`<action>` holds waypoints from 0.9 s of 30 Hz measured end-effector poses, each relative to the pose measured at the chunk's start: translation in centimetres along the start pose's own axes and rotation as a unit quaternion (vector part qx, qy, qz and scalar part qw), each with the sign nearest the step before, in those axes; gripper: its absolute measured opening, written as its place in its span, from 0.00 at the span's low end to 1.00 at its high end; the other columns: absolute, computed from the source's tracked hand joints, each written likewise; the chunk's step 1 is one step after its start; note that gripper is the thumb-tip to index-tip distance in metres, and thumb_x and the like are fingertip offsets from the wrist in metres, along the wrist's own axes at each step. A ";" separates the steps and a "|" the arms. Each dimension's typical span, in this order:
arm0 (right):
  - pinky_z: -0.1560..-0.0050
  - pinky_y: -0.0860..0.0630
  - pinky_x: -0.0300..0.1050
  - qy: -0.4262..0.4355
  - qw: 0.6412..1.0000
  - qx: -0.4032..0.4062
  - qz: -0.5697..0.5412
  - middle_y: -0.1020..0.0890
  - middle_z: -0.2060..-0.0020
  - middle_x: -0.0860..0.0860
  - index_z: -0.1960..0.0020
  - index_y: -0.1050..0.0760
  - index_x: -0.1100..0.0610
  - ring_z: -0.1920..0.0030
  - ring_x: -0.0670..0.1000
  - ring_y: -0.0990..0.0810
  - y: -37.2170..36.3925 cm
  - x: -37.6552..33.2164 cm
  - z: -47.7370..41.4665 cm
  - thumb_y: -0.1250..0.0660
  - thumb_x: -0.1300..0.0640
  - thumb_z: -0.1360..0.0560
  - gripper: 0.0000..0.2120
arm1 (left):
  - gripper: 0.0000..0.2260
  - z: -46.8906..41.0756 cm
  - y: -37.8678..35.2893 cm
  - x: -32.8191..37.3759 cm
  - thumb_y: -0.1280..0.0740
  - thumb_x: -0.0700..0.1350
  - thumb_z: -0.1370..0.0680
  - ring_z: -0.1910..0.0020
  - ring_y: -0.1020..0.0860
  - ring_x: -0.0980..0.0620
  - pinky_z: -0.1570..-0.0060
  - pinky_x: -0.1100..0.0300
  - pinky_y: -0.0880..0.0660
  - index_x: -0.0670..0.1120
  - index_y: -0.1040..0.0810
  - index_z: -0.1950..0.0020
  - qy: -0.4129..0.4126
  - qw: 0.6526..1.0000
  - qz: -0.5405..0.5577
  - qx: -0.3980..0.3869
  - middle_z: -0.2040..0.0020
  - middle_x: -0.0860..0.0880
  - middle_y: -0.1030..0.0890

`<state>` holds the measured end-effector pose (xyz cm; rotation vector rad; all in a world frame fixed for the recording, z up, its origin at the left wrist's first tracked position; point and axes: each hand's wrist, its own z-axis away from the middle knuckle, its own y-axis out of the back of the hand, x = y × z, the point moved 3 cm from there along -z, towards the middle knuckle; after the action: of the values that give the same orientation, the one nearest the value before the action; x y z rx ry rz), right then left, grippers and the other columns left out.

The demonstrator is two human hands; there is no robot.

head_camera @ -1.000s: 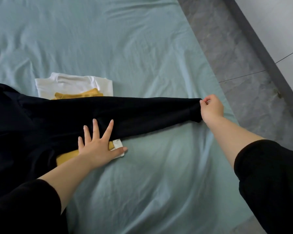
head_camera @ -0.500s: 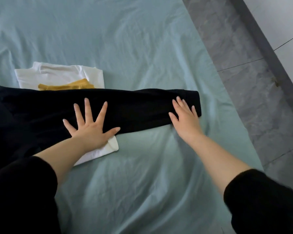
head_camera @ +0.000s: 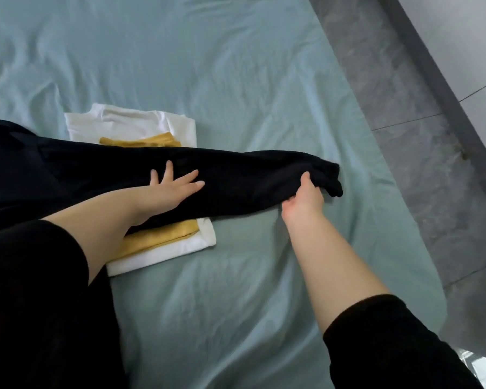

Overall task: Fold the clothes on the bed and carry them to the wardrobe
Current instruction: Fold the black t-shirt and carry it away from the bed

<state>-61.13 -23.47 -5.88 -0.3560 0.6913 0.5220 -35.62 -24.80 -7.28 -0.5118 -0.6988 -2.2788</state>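
Our left hand [head_camera: 171,186], spread flat, anchors the black garment [head_camera: 236,175]; beside its cuff, our right hand [head_camera: 306,197] grips it, seemingly to fold.

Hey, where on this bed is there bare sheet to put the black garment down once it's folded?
Bare sheet lies beyond the black garment and the folded white shirt. More lies nearer you, between that shirt's corner and the right hand. Crowded: the left side, where the left hand presses the black garment over the yellow piece.
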 end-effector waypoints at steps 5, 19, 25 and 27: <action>0.56 0.27 0.39 0.375 0.871 -0.084 0.306 0.21 0.63 0.43 0.61 0.26 0.47 0.60 0.41 0.22 -4.6 3.2 10.3 0.42 0.47 0.20 0.13 | 0.37 5.0 2.9 -1.0 0.41 0.75 0.33 0.28 0.33 0.54 0.31 0.56 0.42 0.68 0.45 0.26 -0.052 0.930 0.357 0.071 0.26 0.55 0.33; 0.51 0.22 0.38 -0.136 0.864 -0.356 0.327 0.14 0.51 0.50 0.44 0.21 0.54 0.49 0.48 0.16 -3.8 19.1 19.3 0.32 0.49 0.24 0.13 | 0.09 9.3 3.8 -12.7 0.31 0.43 0.22 0.48 0.17 0.47 0.49 0.54 0.20 0.47 0.21 0.42 0.030 0.768 0.617 0.170 0.46 0.47 0.16; 0.44 0.24 0.45 -0.275 0.896 -0.310 0.162 0.16 0.45 0.54 0.38 0.26 0.54 0.42 0.51 0.19 -7.9 23.5 22.3 0.32 0.47 0.25 0.18 | 0.08 14.7 11.1 -21.3 0.30 0.44 0.23 0.50 0.16 0.51 0.56 0.57 0.19 0.49 0.19 0.44 0.003 0.775 0.592 0.221 0.50 0.50 0.14; 0.42 0.24 0.48 -0.276 0.907 -0.293 0.125 0.17 0.44 0.55 0.38 0.27 0.55 0.43 0.53 0.19 -9.2 25.2 23.4 0.31 0.51 0.25 0.17 | 0.07 16.6 13.6 -25.3 0.31 0.44 0.23 0.52 0.16 0.51 0.53 0.55 0.20 0.50 0.19 0.45 0.027 0.772 0.583 0.251 0.50 0.50 0.14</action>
<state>-27.64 -11.40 -4.98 -0.6510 0.0085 1.0314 -5.97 -10.47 -3.19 -0.4215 -0.6445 -0.8770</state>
